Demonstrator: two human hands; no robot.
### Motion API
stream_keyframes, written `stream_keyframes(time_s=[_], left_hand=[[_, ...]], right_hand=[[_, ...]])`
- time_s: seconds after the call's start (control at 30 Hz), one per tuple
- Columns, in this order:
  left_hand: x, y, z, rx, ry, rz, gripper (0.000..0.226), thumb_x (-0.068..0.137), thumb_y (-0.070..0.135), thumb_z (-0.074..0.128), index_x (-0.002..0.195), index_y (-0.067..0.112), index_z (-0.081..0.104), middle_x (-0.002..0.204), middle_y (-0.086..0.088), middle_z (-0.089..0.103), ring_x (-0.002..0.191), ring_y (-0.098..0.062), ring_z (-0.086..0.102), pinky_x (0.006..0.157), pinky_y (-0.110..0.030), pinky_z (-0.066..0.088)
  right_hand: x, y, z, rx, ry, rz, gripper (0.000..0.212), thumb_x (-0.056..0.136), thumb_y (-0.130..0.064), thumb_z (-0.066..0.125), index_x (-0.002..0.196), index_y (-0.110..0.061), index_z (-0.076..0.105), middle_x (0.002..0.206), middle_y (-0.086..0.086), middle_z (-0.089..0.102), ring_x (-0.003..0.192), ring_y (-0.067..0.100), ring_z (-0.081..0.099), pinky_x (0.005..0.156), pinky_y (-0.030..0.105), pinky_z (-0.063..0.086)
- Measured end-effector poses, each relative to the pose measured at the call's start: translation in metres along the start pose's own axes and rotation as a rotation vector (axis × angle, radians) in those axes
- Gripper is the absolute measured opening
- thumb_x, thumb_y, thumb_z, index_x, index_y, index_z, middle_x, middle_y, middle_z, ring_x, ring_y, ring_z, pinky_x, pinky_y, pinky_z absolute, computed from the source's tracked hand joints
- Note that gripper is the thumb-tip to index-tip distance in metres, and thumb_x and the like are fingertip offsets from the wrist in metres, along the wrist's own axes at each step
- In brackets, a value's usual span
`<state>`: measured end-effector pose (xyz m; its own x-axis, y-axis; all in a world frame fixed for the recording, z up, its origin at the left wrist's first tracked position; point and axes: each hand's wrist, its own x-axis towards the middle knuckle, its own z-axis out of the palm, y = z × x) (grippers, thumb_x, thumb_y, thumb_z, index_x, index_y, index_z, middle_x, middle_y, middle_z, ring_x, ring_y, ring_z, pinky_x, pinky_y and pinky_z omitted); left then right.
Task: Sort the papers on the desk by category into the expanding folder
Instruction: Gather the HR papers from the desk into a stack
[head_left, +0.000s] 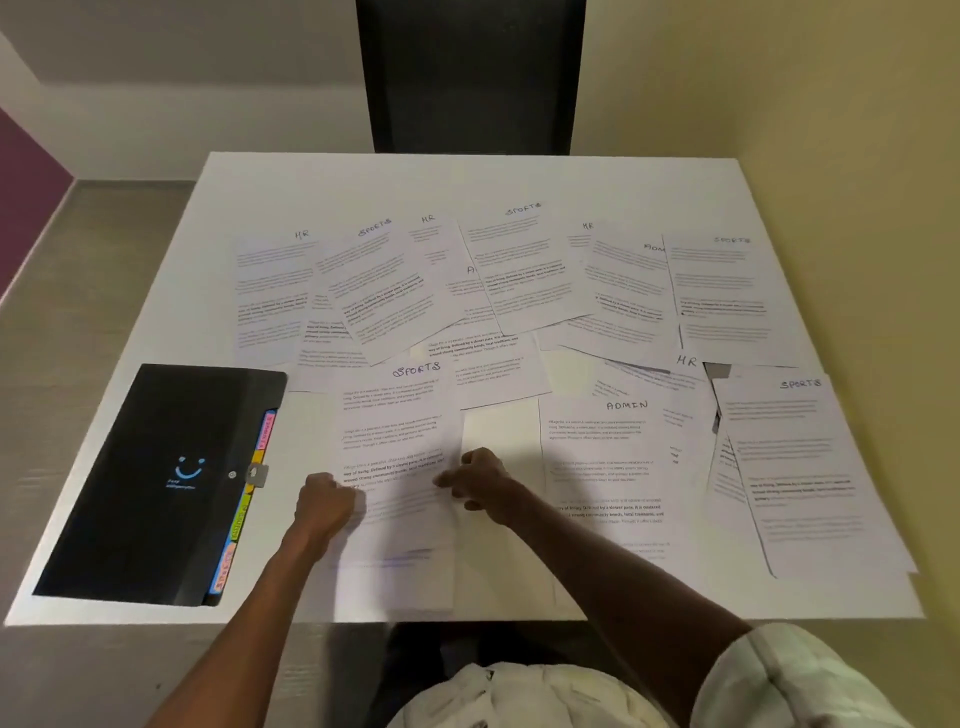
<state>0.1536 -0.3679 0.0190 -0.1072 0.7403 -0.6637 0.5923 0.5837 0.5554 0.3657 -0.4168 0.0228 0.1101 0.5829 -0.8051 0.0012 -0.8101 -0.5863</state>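
Near the front edge of the desk (249, 171), both hands rest on one sheet headed SPORTS (400, 447). Left hand (324, 501) is curled almost into a fist at the sheet's left edge, fingers tucked under; whether it pinches the paper or only presses on it cannot be told. Right hand (478, 478) sits at the sheet's right edge with fingers bent and loosely spread, tips on the paper, not clearly gripping it. More white sheets lie under this one toward the desk's front.

Just right of the hands lies an ADMIN sheet (608, 467), and beyond it, near the right edge, another SPORTS page (800, 457) on top of tilted sheets. An HR page (675, 371) peeks out above the ADMIN sheet.

Left of the hands, the black folder (156, 483) lies flat and closed, at an angle, with coloured tabs (244, 509) showing along its right side and a small clasp at mid-edge.

Farther back, overlapping papers (519, 275) headed HR, SPORTS and ADMIN spread in a row across the desk. A dark chair (470, 78) stands behind the far edge.
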Motion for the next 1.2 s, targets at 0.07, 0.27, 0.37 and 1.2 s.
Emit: stream_keyframes(time_s=[0.07, 0.27, 0.37, 1.2], left_hand=[[0.002, -0.001, 0.003, 0.012, 0.002, -0.009, 0.014, 0.077, 0.002, 0.065, 0.077, 0.008, 0.052, 0.07, -0.011, 0.053, 0.066, -0.02, 0.049, 0.057, -0.026, 0.037], [0.005, -0.005, 0.006, -0.01, 0.014, -0.05, 0.032, 0.089, 0.002, 0.058, 0.12, 0.0, 0.053, 0.087, -0.016, 0.064, 0.063, -0.018, 0.052, 0.044, -0.021, 0.042], [0.004, -0.006, 0.003, -0.017, 0.009, -0.052, 0.05, 0.083, 0.005, 0.057, 0.132, -0.002, 0.049, 0.093, -0.016, 0.067, 0.076, -0.025, 0.063, 0.063, -0.027, 0.049], [-0.004, 0.019, -0.039, -0.761, -0.449, 0.012, 0.042, 0.091, 0.004, 0.065, 0.132, 0.002, 0.057, 0.128, -0.015, 0.066, 0.117, -0.032, 0.064, 0.096, -0.047, 0.052]], right_hand=[[0.006, 0.004, 0.0, 0.014, -0.006, 0.005, 0.048, 0.069, -0.023, 0.082, 0.106, -0.002, 0.06, 0.102, 0.009, 0.067, 0.084, 0.022, 0.066, 0.059, 0.031, 0.053], [0.013, 0.011, -0.005, -0.001, 0.103, -0.048, 0.036, 0.069, -0.022, 0.079, 0.1, -0.005, 0.07, 0.1, 0.012, 0.072, 0.086, 0.029, 0.07, 0.075, 0.039, 0.061], [0.013, 0.006, -0.012, 0.011, 0.096, -0.063, 0.026, 0.068, -0.016, 0.078, 0.09, -0.003, 0.072, 0.094, 0.015, 0.073, 0.084, 0.033, 0.071, 0.077, 0.044, 0.061], [-0.005, -0.047, -0.047, 0.371, -0.299, -0.133, 0.028, 0.094, -0.01, 0.057, 0.12, -0.005, 0.064, 0.119, 0.011, 0.069, 0.111, 0.029, 0.066, 0.103, 0.045, 0.047]])
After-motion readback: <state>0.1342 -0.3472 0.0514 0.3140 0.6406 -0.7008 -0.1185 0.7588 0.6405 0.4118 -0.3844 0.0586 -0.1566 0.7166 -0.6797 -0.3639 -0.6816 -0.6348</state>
